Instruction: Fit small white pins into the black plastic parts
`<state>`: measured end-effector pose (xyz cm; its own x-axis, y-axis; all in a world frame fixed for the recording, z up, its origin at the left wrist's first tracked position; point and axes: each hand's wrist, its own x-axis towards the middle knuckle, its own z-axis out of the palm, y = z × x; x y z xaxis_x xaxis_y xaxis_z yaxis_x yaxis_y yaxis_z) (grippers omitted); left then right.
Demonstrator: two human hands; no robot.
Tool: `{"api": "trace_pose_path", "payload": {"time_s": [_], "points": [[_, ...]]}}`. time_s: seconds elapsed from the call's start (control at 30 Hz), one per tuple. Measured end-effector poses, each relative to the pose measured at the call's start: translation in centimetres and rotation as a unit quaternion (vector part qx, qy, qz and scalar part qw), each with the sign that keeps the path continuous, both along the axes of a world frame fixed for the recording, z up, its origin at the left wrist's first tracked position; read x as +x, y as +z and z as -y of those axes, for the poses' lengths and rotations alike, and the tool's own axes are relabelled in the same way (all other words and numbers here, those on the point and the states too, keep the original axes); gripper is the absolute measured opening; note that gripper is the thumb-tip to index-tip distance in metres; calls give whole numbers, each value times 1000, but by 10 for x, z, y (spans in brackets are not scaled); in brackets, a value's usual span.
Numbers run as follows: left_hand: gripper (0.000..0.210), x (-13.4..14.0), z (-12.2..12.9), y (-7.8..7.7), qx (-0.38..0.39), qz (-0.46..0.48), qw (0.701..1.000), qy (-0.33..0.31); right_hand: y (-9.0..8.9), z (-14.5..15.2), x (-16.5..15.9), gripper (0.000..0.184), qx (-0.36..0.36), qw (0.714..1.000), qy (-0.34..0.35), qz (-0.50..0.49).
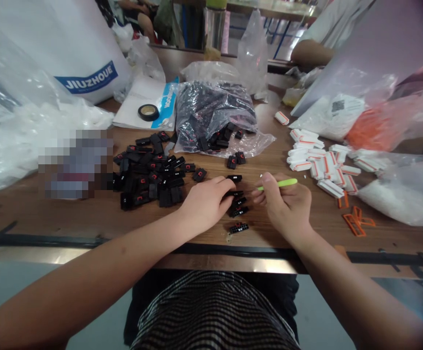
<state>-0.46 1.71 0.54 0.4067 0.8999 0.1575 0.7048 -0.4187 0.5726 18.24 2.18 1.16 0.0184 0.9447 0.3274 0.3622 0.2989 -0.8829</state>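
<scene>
My left hand (206, 204) is closed on a black plastic connector housing (236, 193), its fingertips over the left end. Several more black housings lie in a column around it, one with red marks and rows of holes (239, 228) nearest the table edge. In my right hand (290, 204) a slim lime-green tool (286, 183) is pinched between thumb and fingers. Its tip points left toward the held housing, but is too blurred to make out. A small white bit (261, 176) shows by the right fingertips. To the left is a heap of black housings (153, 177).
A clear bag of black housings (215, 104) lies behind my hands. White parts with orange strips (321, 160) and loose orange frames (355, 223) are at right. Black tape (148, 112) sits on a booklet (131, 104). Plastic bags flank both sides. Other people sit across the table.
</scene>
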Motion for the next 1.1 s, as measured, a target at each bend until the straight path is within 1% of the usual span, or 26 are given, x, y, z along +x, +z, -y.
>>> {"api": "trace_pose_path", "payload": {"time_s": [0.13,0.33,0.5,0.57,0.67,0.77,0.83,0.87,0.93,1.0,1.1], "points": [[11,0,0,-1,-1,3,1000,0,-2,2,0,33,4,1000,-9,-5],[10,-2,-2,-1,-3,6,1000,-7,-2,0,2,32,3,1000,-7,24],[11,-2,-3,-1,-8,4,1000,-9,-3,-2,1,33,-23,1000,-9,12],[12,-1,-1,0,-11,8,1000,-6,1,-3,3,33,-42,999,-12,-22],[14,-3,0,4,-11,19,1000,7,15,-6,8,33,-49,996,-33,-64],[17,-12,-6,15,16,38,999,21,30,-10,14,30,-28,998,-40,-43],[21,-18,-15,23,41,32,998,28,34,-13,16,28,-11,999,-30,-13],[23,-20,-19,25,47,14,998,28,34,-15,16,27,-5,1000,-26,-3],[28,-22,-27,27,34,-26,999,21,30,-19,15,28,-9,1000,-19,4],[32,-19,-32,24,13,-47,999,15,24,-23,11,29,-30,999,-17,-1],[29,-13,-34,15,-1,-49,999,13,14,-28,6,30,-56,998,-15,-17]]}}
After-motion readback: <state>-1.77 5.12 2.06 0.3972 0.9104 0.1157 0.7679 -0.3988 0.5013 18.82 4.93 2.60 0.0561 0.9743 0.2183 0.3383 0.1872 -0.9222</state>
